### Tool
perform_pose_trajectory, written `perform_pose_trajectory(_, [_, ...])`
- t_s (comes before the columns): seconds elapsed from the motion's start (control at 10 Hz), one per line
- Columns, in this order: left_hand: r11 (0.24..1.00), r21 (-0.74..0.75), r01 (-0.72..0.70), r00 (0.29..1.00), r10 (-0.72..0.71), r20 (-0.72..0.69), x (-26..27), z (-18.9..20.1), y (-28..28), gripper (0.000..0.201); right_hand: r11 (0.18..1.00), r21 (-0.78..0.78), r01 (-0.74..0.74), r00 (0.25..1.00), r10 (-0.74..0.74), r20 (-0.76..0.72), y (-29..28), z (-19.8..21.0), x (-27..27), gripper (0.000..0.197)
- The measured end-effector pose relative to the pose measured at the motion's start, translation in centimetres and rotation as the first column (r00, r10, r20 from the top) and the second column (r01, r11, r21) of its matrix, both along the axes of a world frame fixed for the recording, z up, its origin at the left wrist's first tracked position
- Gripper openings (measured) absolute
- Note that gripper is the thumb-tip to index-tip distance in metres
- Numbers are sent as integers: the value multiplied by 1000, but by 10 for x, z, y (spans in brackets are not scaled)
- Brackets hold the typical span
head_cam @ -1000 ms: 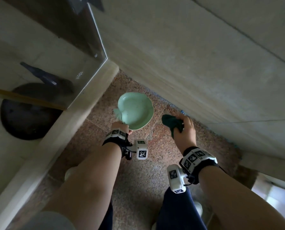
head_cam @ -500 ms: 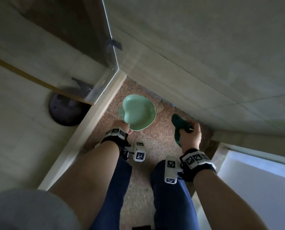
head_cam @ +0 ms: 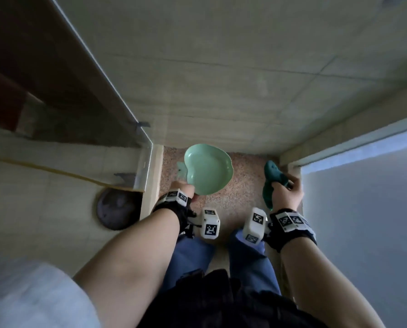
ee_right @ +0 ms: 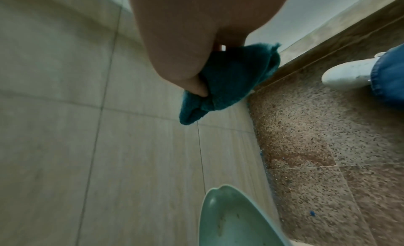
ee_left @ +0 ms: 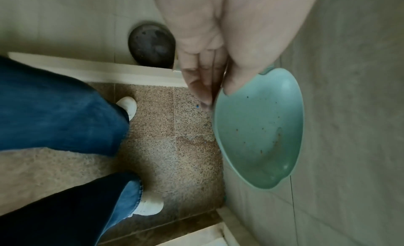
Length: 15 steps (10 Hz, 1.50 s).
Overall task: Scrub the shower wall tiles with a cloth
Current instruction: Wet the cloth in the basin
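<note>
My right hand [head_cam: 286, 191] grips a bunched dark teal cloth [head_cam: 272, 176], held in the air near the lower right corner of the beige tiled shower wall [head_cam: 221, 79]. In the right wrist view the cloth [ee_right: 227, 82] hangs from my curled fingers, close to the wall tiles [ee_right: 87, 128]; contact cannot be told. My left hand [head_cam: 182, 187] holds a pale green apple-shaped dish [head_cam: 208, 171] by its rim, thumb inside, fingers beneath. The dish [ee_left: 260, 127] is speckled with dirt and a little brownish water.
A speckled brown granite floor [head_cam: 242, 176] lies below, with my jeans and white shoes [ee_left: 148, 206] on it. A glass shower panel with a metal edge [head_cam: 117, 98] and a white kerb stand left. A dark round drain cover [head_cam: 117, 209] lies outside. A frosted pane [head_cam: 363, 209] bounds the right.
The view has risen from near the floor to standing height. Both hands have lifted with it, the dish and the cloth still held, and the cloth has moved right toward the corner.
</note>
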<state>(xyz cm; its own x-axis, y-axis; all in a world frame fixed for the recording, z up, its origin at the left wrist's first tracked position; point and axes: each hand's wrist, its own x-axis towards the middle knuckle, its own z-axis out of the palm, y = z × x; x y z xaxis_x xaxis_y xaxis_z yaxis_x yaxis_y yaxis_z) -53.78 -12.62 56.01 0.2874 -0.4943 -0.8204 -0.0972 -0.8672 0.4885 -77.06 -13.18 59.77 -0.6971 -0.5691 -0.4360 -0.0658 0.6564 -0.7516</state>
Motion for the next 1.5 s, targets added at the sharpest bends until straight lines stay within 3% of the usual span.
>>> perform_pose_trajectory(0.1, [989, -1, 146, 989, -146, 25, -6, 22, 3, 14, 990, -10, 142, 989, -141, 31, 28, 18, -11, 34])
perform_pose_trajectory(0.2, [970, -7, 244, 969, -244, 32, -19, 30, 10, 22, 966, -27, 259, 965, -258, 43, 58, 33, -24, 32])
perform_pose_trajectory(0.5, [923, 9, 384, 923, -384, -29, -81, 37, 65, 26, 879, -29, 476, 875, -470, 116, 185, 50, -70, 45])
perform_pose_trajectory(0.7, [809, 44, 586, 806, -576, -134, -143, 60, 136, 29, 714, 1, 700, 700, -687, 197, 309, 66, -96, 40])
perform_pose_trajectory(0.8, [704, 50, 708, 703, -696, -145, -176, 73, 174, 29, 629, 11, 777, 610, -758, 229, 366, 69, -110, 36])
perform_pose_trajectory(0.9, [557, 59, 828, 560, -818, -129, -204, 71, 203, 28, 499, 30, 866, 465, -826, 318, 414, 77, -116, 16])
perform_pose_trajectory(1.0, [360, 63, 931, 365, -925, -110, -239, 79, 228, 27, 360, 37, 932, 328, -885, 331, 456, 77, -119, 38])
perform_pose_trajectory(1.1, [150, 76, 986, 157, -983, -91, -272, 76, 240, 26, 67, 42, 997, 44, -911, 411, 489, 86, -112, 17])
perform_pose_trajectory(1.2, [-63, 41, 997, -58, -991, -121, -307, 72, 256, 24, -112, 28, 993, -112, -868, 484, 514, 89, -97, 35])
perform_pose_trajectory(1.3, [-305, 4, 952, -303, -948, -100, -336, 78, 281, 32, -282, 13, 959, -238, -782, 575, 533, 96, -73, 31])
perform_pose_trajectory(1.4, [-572, -3, 820, -572, -820, -12, -362, 87, 309, 39, -445, 13, 895, -379, -746, 547, 556, 94, -50, 20])
perform_pose_trajectory(1.5, [-842, 68, 535, -841, -524, 133, -385, 94, 336, 28, -585, -9, 811, -481, -675, 560, 581, 90, -23, 17])
